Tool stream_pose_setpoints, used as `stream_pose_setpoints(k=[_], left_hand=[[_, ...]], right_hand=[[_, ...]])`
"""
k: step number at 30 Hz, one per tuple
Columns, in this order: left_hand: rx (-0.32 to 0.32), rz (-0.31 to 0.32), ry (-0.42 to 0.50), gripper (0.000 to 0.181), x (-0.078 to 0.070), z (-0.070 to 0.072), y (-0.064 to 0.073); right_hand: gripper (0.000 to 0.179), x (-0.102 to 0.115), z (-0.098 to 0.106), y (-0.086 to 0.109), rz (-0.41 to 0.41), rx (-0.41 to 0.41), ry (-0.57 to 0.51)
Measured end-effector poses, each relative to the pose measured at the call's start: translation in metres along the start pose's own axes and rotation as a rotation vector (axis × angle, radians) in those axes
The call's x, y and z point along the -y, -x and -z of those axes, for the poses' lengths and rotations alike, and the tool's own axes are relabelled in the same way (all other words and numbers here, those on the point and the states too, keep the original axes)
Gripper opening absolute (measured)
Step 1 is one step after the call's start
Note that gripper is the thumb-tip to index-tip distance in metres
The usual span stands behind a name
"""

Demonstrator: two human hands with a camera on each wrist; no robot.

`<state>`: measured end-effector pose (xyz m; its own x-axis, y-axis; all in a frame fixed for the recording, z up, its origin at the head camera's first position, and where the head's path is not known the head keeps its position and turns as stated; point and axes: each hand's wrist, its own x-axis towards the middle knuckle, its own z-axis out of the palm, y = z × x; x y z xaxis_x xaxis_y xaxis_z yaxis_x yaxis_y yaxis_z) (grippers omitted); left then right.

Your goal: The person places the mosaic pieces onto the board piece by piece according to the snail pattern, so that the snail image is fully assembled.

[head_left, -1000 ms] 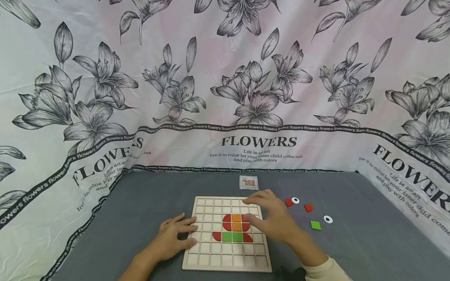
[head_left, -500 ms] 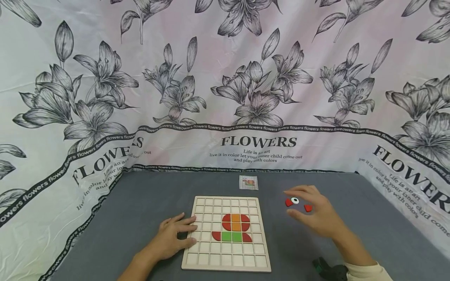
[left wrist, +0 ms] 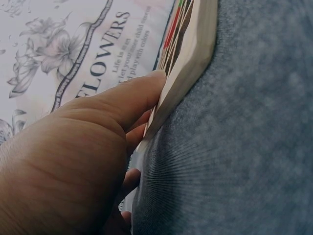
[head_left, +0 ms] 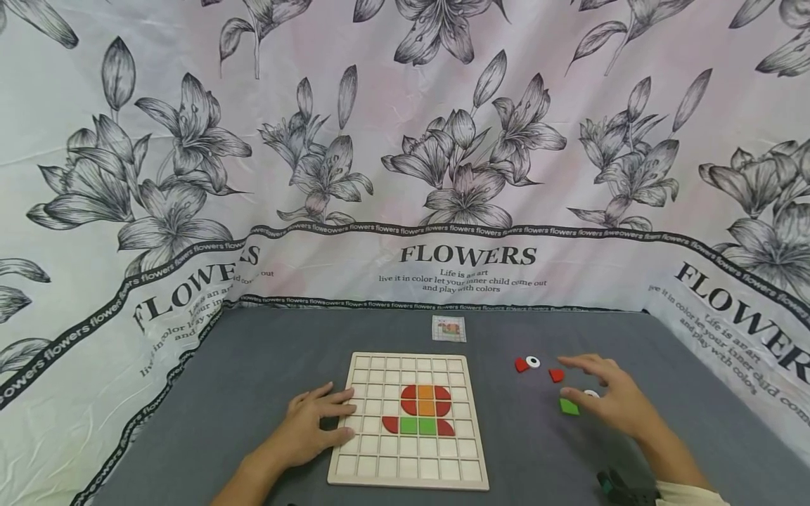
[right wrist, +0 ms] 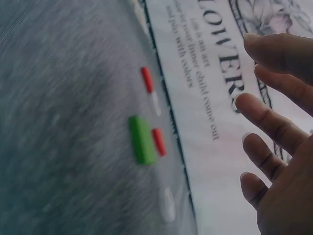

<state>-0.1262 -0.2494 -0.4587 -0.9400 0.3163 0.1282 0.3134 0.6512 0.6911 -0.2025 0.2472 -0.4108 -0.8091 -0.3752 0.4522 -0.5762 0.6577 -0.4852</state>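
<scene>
My left hand (head_left: 306, 430) rests at the left edge of a wooden grid board (head_left: 405, 483), fingertips and thumb on its rim. The left wrist view has the thumb (left wrist: 137, 95) against the side of that board. Set in the grid are orange squares (head_left: 425, 399), green squares (head_left: 418, 426) and red rounded pieces (head_left: 408, 400). To the right, my right hand (head_left: 616, 399) hovers with fingers and thumb spread, nothing between them. Just by its thumb lies a loose green square (head_left: 569, 407); a white ring piece (head_left: 592, 394) is partly hidden behind the hand.
Beyond the right fingertips lie a red piece (head_left: 556, 375), another red piece (head_left: 522, 365) and a white ring with a dark centre (head_left: 533, 362). A small picture card (head_left: 448, 328) lies behind the board. Floral cloth (head_left: 468, 270) walls off the grey table.
From over the board, my right hand has moved right to the loose pieces near the green square. A red rounded piece it covered now shows in the grid. The left hand stays put.
</scene>
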Motion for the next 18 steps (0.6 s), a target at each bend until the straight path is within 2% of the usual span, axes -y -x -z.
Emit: stream_pose_setpoints(k=[6,11,18], left_hand=[[0.003,-0.001,0.012,0.048,0.000,0.000,0.000],[0.004,-0.006,0.013,0.048,0.000,0.000,0.001],[0.009,-0.002,0.012,0.048,0.001,0.000,0.000]], right_hand=[[0.045,-0.016,-0.006,0.007,-0.006,0.013,0.013],[0.047,-0.026,-0.010,0.009,-0.041,0.059,0.040],[0.041,-0.035,-0.014,0.014,-0.085,0.135,0.072]])
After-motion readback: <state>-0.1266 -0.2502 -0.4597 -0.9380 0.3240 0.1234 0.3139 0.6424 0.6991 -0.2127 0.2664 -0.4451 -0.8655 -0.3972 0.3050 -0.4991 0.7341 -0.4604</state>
